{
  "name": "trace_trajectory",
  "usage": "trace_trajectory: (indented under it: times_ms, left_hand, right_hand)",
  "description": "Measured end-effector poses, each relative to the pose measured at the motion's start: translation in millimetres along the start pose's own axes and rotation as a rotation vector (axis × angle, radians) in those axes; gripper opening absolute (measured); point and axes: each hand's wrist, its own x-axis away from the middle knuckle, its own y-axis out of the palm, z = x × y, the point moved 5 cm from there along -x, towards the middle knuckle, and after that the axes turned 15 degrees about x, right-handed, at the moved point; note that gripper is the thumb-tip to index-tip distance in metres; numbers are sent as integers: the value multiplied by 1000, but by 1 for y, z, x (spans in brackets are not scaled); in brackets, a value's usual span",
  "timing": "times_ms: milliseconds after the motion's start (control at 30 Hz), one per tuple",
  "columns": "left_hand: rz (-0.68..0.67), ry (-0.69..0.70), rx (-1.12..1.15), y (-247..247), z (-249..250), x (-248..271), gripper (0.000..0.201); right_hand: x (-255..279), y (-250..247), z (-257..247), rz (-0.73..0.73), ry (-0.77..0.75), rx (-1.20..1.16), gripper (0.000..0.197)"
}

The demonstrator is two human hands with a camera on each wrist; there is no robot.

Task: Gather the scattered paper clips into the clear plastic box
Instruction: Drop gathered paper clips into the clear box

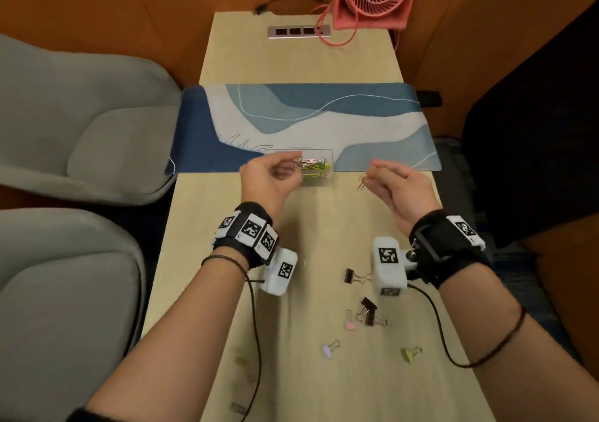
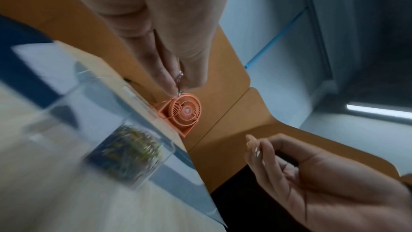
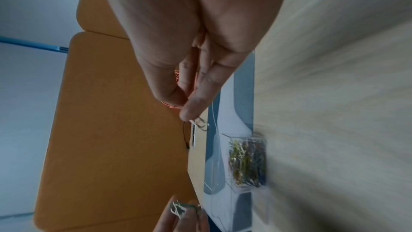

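The clear plastic box, square-walled and partly filled with green and yellow wire clips, sits at the near edge of a blue-and-white fabric desk mat. The left hand pinches a silvery wire paper clip just over the box; the right hand pinches a gold paper clip above the pale wood-grain table. Black and pastel binder clips lie nearer. Orange padded walls enclose the booth.

The clear plastic box smears with motion blur in the left wrist view, its clips an unreadable tangle. Left hand covers the box's near-left corner from the head camera. Something olive, perhaps a binder clip, lies too blurred to name.
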Motion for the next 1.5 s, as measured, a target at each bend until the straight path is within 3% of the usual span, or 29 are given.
trace_trajectory:
  times_ms: [233,333,467,633,800,900,1133,1400,1500]
  left_hand:
    - [47,107,-35,33,-16,-46,24]
    - [-38,119,-134,38,-33,-51,19]
    - [-131,255,-337,39,-45,-45,10]
    - [-155,356,-524,40,-46,-41,16]
    - [-293,335,-560,41,-51,-45,34]
    - [-269,375,-557,33,-45,-40,39]
    - [-119,405,-503,-6,-38,-18,40]
    - [-150,326,-455,-33,-47,15,42]
    - [-183,285,-448,-44,-51,26,43]
  right_hand:
    - [-49,12,-9,2,-54,83,13]
    - [-58,16,-5,-5,-59,67,15]
    - [-67,25,-3,3,-106,98,14]
    - [-78,45,-5,59,-244,373,16]
    - [-82,65,-12,90,-410,627,16]
    - [-78,79,-22,75,-505,877,9]
    - [-81,109,-18,-3,-579,1317,16]
    - [-75,130,1,-143,-560,1604,28]
    - [-61,128,-10,-106,-635,1617,30]
